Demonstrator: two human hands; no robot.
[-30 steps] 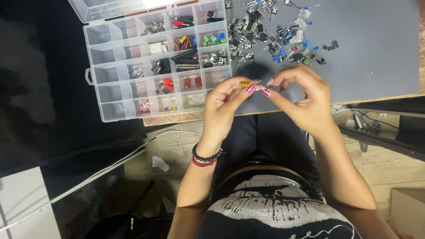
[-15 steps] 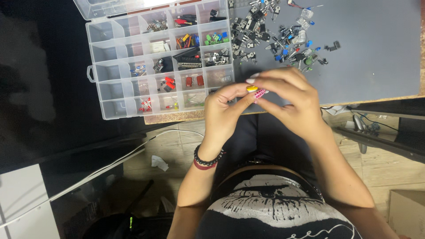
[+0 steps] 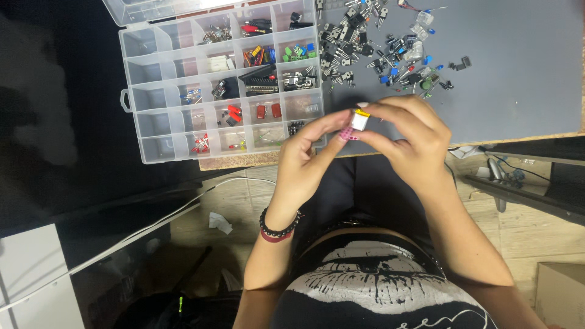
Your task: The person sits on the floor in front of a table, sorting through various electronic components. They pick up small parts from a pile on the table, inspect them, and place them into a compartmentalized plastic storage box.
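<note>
Both hands met above the near edge of the table [image 3: 518, 79], pinching one small part [image 3: 360, 119] between them — a flat, pale little block with a yellow strip along its top. The left hand [image 3: 304, 155] had its fingertips pressed together against the part's lower left corner; the right hand [image 3: 405, 137] curled over it, thumb and forefinger closed on its other side. The part hung in the air just in front of the clear plastic box [image 3: 131, 100], touching neither the box nor the table.

As for progress, it looked about midway: many of the box's compartments already held sorted bits — red pieces, green and blue ones, dark strips, thin wire-legged parts — while several compartments along the left side sat bare. A loose pile of parts [image 3: 390, 49] lay scattered on the smooth grey table top beyond the hands, unsorted: black, square-bodied pieces with metal legs, small blue beads, a few clear ones.

The box was rigid, see-through plastic with thin dividing walls, its lid folded back. A beaded bracelet [image 3: 278, 228] ringed the left wrist.
</note>
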